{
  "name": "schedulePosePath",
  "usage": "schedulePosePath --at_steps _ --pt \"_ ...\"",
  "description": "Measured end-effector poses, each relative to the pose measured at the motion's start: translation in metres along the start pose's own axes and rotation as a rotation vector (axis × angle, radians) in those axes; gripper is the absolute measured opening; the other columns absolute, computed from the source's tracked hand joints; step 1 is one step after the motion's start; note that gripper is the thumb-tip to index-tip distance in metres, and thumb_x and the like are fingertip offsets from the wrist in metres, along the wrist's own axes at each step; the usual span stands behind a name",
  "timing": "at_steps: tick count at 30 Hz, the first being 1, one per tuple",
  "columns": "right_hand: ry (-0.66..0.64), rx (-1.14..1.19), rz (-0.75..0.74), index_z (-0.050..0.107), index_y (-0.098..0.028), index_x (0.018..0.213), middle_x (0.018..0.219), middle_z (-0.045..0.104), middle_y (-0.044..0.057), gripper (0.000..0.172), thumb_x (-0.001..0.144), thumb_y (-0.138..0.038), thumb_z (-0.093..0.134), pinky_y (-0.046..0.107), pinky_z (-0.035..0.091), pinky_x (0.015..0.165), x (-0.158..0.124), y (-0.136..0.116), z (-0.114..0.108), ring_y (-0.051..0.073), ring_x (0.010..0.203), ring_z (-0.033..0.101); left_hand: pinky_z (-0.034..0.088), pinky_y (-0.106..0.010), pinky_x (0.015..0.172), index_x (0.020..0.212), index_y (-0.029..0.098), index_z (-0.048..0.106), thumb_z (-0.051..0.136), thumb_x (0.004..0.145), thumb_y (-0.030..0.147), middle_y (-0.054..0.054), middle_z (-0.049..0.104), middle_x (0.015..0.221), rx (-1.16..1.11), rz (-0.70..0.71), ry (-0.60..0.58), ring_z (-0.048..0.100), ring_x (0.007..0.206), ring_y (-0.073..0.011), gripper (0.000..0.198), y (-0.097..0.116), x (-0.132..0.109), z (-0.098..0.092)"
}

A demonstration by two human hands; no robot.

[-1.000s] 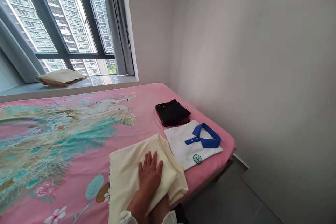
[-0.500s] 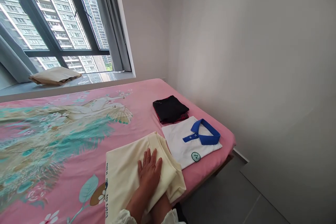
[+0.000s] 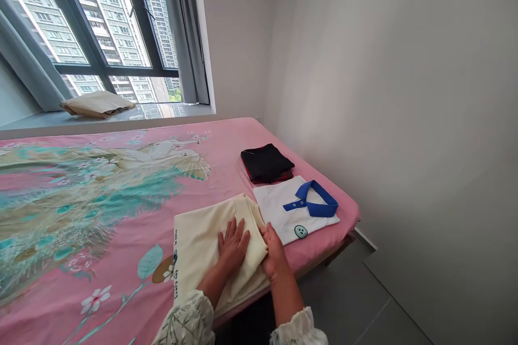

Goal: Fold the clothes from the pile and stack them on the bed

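A partly folded cream T-shirt (image 3: 202, 232) lies at the near edge of the bed, with dark lettering along its left side. My left hand (image 3: 233, 242) rests flat on top of it, fingers spread. At the shirt's right edge, my right hand (image 3: 274, 248) grips the fabric, and some of its fingertips are hidden by the cloth. Just beyond is a folded white polo shirt (image 3: 271, 199) with a blue collar and a round green badge. Farther back sits a folded black garment (image 3: 267, 163) on top of red plaid cloth.
The bed has a pink sheet (image 3: 226, 145) with a bird and flower print. A beige cloth bundle (image 3: 97, 103) rests on the windowsill at left. Grey wall (image 3: 384, 91) borders the right side, with grey floor tiles (image 3: 364, 302) below the bed edge.
My right hand has come from beneath the left forearm to the shirt's right edge. The shirt's loose right part is drawn inward. My left hand stays flat on it; the view has shifted slightly.
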State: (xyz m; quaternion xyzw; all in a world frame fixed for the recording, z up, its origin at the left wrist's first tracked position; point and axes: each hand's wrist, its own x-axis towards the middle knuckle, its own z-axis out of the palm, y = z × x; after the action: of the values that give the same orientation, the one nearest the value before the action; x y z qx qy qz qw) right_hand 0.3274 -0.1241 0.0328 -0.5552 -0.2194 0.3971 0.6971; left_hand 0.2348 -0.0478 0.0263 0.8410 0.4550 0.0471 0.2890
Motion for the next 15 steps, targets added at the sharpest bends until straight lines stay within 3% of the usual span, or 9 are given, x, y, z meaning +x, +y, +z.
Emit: schedulePosePath --at_steps 2,4,7,11,15 --pt "0.092 -0.006 0.023 0.047 -0.021 0.132 0.140 0.045 0.009 0.058 0.091 -0.054 0.023 0.044 0.034 0.105 -0.002 -0.018 -0.019 0.023 0.132 0.037 -0.003 -0.054 0.112 0.145 0.021 0.027 0.029 0.090 0.046 -0.010 0.005 0.156 0.110 0.045 0.028 0.001 0.143 -0.0233 0.060 0.001 -0.003 0.006" --pt "0.162 -0.056 -0.052 0.044 -0.023 0.134 0.142 0.042 0.006 0.058 0.089 -0.055 0.029 0.043 0.028 0.109 -0.006 -0.039 -0.032 0.020 0.135 0.033 0.000 -0.057 0.111 0.145 0.021 0.028 0.032 0.089 0.048 -0.013 0.005 0.156 0.164 0.070 0.019 0.002 0.143 -0.0260 0.062 0.002 -0.006 0.005" --pt "0.075 -0.259 -0.224 0.053 -0.020 0.127 0.135 0.050 0.008 0.055 0.088 -0.055 0.036 0.039 0.027 0.110 -0.013 -0.065 -0.030 0.020 0.130 0.040 0.007 -0.058 0.110 0.144 0.021 0.028 0.028 0.090 0.046 -0.012 0.011 0.155 0.204 0.128 -0.003 0.009 0.143 -0.0258 0.060 -0.007 -0.014 -0.011" --pt "-0.130 -0.708 -0.359 0.055 -0.018 0.124 0.135 0.050 0.008 0.050 0.092 -0.048 0.032 0.042 0.022 0.112 -0.012 -0.068 0.011 0.022 0.133 0.034 -0.001 -0.056 0.112 0.142 0.021 0.034 0.028 0.091 0.042 -0.007 0.019 0.154 0.363 0.269 0.117 0.012 0.143 -0.0240 0.055 -0.040 -0.035 -0.037" --pt "-0.241 -1.112 -0.372 0.039 -0.023 0.139 0.150 0.028 0.006 0.053 0.093 -0.047 0.031 0.054 0.004 0.112 0.008 -0.042 0.061 0.027 0.141 0.011 -0.005 -0.057 0.111 0.140 0.026 0.039 0.035 0.087 0.054 -0.008 0.021 0.153 0.474 0.335 0.177 0.013 0.142 -0.0286 0.060 -0.076 -0.055 -0.040"
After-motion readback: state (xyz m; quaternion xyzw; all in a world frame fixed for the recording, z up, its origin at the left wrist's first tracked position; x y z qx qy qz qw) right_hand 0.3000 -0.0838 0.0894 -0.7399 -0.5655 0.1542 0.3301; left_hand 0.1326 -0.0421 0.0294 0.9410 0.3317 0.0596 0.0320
